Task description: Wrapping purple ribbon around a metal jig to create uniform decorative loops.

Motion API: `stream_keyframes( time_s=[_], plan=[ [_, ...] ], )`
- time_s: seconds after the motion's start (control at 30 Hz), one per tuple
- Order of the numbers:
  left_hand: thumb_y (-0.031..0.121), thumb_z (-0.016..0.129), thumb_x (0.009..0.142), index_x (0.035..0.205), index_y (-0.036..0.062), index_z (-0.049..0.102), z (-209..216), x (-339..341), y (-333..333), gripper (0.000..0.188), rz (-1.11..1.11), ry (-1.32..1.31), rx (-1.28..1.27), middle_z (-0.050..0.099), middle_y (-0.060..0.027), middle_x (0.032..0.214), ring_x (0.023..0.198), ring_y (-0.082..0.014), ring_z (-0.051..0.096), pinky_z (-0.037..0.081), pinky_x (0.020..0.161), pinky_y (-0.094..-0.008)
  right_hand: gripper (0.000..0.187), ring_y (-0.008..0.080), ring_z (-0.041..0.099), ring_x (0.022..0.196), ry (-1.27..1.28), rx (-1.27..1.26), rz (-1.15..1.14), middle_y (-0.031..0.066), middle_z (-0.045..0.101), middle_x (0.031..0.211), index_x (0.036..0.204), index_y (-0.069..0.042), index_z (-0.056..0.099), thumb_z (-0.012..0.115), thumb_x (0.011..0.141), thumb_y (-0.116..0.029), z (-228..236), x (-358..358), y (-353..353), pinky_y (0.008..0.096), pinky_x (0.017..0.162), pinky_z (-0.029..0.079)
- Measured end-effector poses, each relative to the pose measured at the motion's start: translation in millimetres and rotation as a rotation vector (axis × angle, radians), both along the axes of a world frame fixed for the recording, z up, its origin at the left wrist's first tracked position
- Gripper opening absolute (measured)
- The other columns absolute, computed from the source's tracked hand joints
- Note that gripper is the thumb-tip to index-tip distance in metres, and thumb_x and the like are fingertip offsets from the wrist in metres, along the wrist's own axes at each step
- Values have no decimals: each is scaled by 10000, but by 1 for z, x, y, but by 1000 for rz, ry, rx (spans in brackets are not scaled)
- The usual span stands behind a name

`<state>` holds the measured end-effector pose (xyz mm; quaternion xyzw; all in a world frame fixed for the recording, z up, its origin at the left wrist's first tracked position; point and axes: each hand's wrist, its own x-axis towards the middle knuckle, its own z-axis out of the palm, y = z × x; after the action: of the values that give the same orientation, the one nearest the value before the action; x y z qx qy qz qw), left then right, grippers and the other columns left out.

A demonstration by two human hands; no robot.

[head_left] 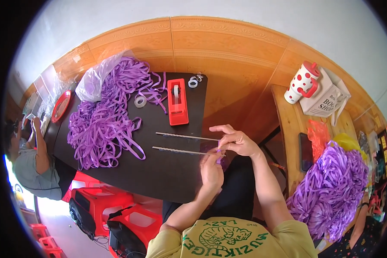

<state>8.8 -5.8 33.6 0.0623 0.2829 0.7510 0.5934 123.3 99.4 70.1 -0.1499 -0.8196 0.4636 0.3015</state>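
two hands worked together beyond the near edge of a dark surface (pixel 172 176). the left hand (pixel 211 173) and the right hand (pixel 241 144) met fingertip to fingertip, both pinching a short purple strip (pixel 219 160) between them, the right index finger extended to the left. two thin metal rods (pixel 180 150), nearly parallel, reached from above the surface to the fingers; whether the fingers also gripped them could not be told. on the surface, to the left, lay a loose heap of purple ribbon (pixel 101 133), spilling from a clear plastic bag (pixel 90 86); a red tape dispenser (pixel 179 107) stood beyond the rods. at the right, a wooden surface (pixel 284 118) carried a spotted tumbler (pixel 302 84) beside a paper bag (pixel 324 98), a dark phone (pixel 305 152) and, nearer, a second purple heap (pixel 329 189). another person (pixel 34 170) sat at the far left.
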Motion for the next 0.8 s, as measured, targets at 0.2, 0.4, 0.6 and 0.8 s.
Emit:
stream_keyframes(
  time_s=[0.2,0.4,0.6,0.8],
  plan=[
    [-51,524,813,805,-23,622,4,0,-1,102,8,2,0,639,-125,905,887,-216,591,441,865,-315,92,168,625,864,170,-250,21,179,458,1330,827,-32,679,622,811,38,-15,3,-3,295,773,493],
    [-38,540,814,801,-23,623,2,1,-2,86,-3,25,-32,641,-123,898,864,-204,596,443,821,-301,193,218,543,1090,347,-412,14,177,470,1316,948,-49,665,647,770,24,-32,11,-6,331,918,426],
    [21,581,813,842,31,633,-3,-2,-4,61,-4,92,-84,639,-63,867,824,-157,589,424,747,-279,388,245,413,1247,413,-500,-83,179,476,1310,1136,-28,575,656,757,-20,-42,-15,-13,363,1024,333],
    [39,588,816,841,57,633,-11,-1,-5,55,-23,84,-40,634,-32,847,805,-136,578,410,724,-272,310,242,543,1110,467,-914,-70,159,564,1217,1124,-8,577,612,816,-16,-82,-18,-24,368,965,412]
  ],
)
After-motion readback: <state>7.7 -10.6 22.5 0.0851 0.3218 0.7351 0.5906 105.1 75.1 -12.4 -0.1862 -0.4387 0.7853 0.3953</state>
